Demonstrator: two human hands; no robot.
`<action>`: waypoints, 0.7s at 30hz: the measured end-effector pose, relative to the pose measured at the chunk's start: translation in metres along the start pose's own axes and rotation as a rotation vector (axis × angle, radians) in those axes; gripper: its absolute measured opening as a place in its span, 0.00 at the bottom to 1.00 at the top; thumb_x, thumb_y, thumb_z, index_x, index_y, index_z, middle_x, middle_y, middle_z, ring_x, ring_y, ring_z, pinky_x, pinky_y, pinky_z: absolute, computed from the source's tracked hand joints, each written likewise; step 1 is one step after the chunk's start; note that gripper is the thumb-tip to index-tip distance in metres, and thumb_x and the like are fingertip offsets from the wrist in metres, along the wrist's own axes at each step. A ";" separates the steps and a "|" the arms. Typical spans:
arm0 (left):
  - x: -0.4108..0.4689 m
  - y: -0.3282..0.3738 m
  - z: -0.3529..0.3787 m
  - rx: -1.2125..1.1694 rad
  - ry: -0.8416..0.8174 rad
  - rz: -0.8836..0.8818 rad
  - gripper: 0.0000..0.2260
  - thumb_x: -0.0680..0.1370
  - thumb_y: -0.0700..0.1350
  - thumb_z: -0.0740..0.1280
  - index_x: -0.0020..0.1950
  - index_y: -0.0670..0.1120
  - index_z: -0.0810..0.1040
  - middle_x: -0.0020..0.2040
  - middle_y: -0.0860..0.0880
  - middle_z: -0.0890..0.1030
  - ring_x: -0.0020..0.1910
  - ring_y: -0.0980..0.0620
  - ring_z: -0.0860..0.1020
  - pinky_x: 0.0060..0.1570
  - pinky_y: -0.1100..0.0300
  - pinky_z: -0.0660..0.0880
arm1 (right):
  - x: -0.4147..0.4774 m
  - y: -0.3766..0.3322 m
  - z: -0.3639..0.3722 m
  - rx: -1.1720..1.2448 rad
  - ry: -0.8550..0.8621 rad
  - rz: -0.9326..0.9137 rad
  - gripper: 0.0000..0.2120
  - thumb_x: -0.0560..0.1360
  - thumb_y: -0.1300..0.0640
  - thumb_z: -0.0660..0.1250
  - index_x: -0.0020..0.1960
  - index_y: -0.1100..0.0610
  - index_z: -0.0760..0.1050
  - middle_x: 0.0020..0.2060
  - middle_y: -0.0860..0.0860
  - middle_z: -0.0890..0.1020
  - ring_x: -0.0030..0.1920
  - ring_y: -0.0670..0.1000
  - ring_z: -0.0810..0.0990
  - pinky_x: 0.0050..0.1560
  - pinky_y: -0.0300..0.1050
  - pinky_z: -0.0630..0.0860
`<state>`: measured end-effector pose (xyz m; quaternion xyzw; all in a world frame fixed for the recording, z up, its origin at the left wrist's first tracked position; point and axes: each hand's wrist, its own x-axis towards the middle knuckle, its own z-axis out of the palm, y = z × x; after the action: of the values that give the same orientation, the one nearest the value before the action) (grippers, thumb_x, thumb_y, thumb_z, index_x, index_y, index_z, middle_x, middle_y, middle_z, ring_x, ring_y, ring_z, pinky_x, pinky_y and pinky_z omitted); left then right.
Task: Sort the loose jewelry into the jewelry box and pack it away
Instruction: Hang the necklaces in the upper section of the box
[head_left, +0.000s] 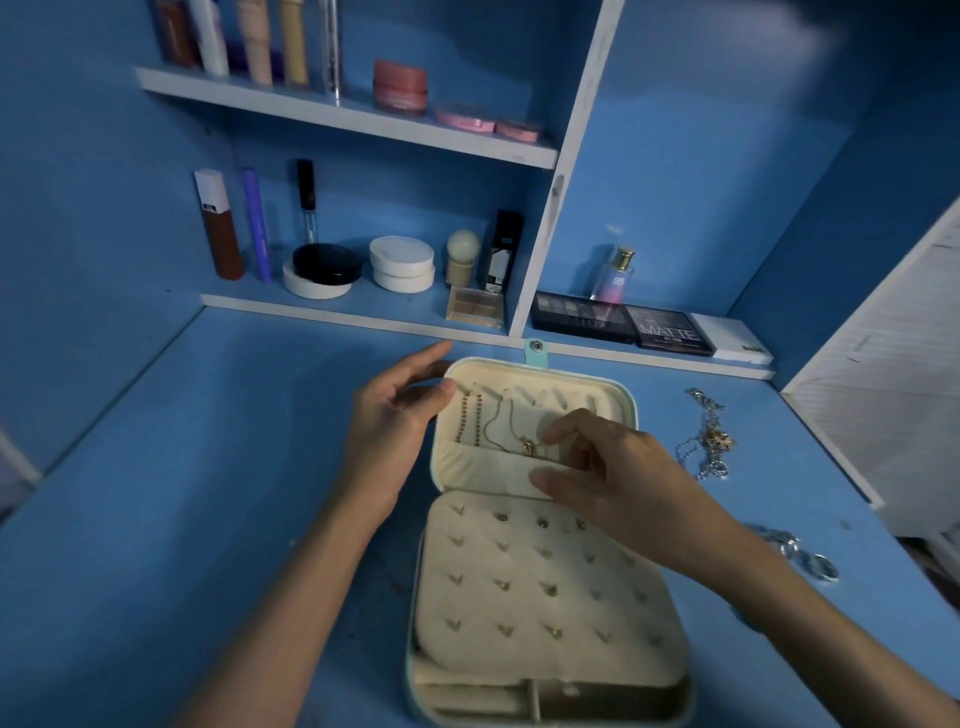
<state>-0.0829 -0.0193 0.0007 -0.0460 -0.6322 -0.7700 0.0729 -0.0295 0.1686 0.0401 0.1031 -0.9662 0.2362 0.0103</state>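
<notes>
An open cream-lined jewelry box (613, 657) lies on the blue desk, its lid (618, 397) folded back away from me. A beaded chain (470, 415) and a thin gold necklace (501, 423) with a small pendant hang on the lid's hooks above a pocket. My left hand (400, 415) holds the lid's left edge. My right hand (613, 475) pinches the gold necklace by the pendant at the pocket's rim. The earring panel (524, 582) covers the base and carries several studs. Loose silver chains (709, 441) and rings (802, 553) lie to the right.
Shelves behind the box hold makeup bottles, jars and a compact (475, 307). Eyeshadow palettes (623, 325) and a perfume bottle (615, 275) sit at the back right. A white slatted panel (883, 395) borders the desk on the right.
</notes>
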 end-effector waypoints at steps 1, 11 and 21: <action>0.000 0.000 0.000 0.001 0.001 0.000 0.17 0.76 0.34 0.66 0.53 0.56 0.79 0.44 0.57 0.83 0.43 0.63 0.81 0.43 0.70 0.75 | -0.001 0.000 0.000 0.003 -0.004 -0.004 0.10 0.73 0.48 0.68 0.52 0.46 0.71 0.35 0.43 0.72 0.36 0.43 0.71 0.35 0.33 0.66; 0.000 -0.001 0.000 -0.007 -0.007 -0.010 0.17 0.76 0.34 0.66 0.55 0.56 0.79 0.46 0.56 0.83 0.44 0.62 0.81 0.43 0.70 0.75 | -0.002 0.008 -0.001 0.036 -0.094 -0.062 0.17 0.72 0.47 0.68 0.59 0.41 0.69 0.37 0.43 0.70 0.39 0.38 0.69 0.38 0.32 0.65; 0.000 0.001 0.000 -0.014 -0.009 -0.019 0.17 0.76 0.34 0.65 0.54 0.56 0.79 0.48 0.54 0.82 0.44 0.62 0.81 0.41 0.70 0.76 | -0.002 0.007 -0.002 0.046 -0.140 -0.063 0.20 0.72 0.47 0.69 0.62 0.38 0.71 0.48 0.35 0.73 0.48 0.36 0.70 0.49 0.33 0.67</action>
<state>-0.0825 -0.0194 0.0014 -0.0440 -0.6275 -0.7748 0.0625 -0.0295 0.1758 0.0383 0.1501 -0.9551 0.2500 -0.0521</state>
